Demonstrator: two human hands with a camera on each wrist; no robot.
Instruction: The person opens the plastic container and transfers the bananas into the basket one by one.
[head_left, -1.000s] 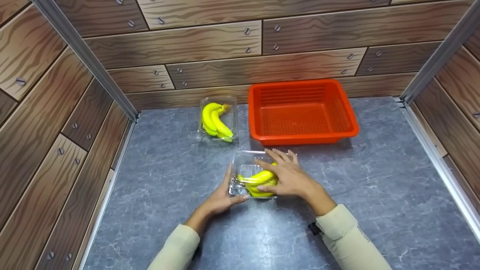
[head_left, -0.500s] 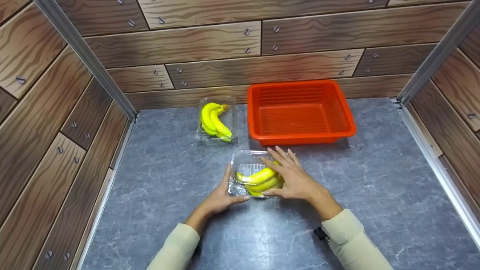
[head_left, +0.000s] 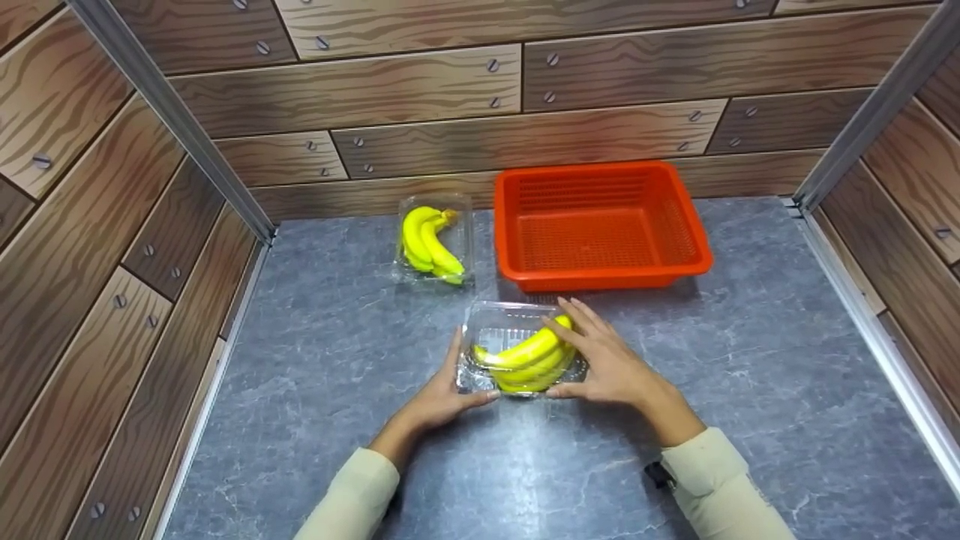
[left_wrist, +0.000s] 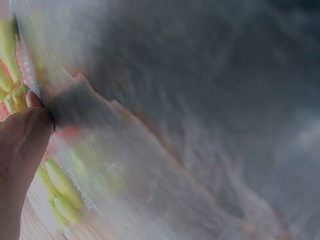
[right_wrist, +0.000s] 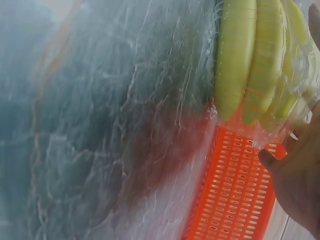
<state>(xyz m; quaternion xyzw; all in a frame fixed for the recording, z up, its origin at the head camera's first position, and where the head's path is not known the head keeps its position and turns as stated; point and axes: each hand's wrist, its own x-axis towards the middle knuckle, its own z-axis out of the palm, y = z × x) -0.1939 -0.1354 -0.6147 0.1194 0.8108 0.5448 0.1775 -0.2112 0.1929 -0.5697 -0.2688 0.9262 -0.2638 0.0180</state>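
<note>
A clear plastic clamshell box (head_left: 491, 330) lies on the grey table in front of the person, with a bunch of bananas (head_left: 534, 360) inside. At the box's left end, the left hand (head_left: 439, 394) holds it, thumb along the front edge and fingers against the side. The right hand (head_left: 611, 367) spreads around the right end, its thumb near the front edge and its fingers by the back corner. In the left wrist view, the left thumb (left_wrist: 34, 112) meets the box's edge. The right wrist view shows bananas (right_wrist: 237, 55) through the plastic beside the right thumb (right_wrist: 270, 159).
Behind the box stands a red perforated plastic basket (head_left: 600, 279), with nothing in it. To its left lies a second clear box (head_left: 461, 217) with another bunch of bananas (head_left: 429, 238). Wood-patterned walls (head_left: 435, 90) enclose the table (head_left: 322, 360) at back and sides.
The right hand has slid rightward across the box from over the bananas to its right end, uncovering more of the fruit. The left hand and the box have stayed in place.
</note>
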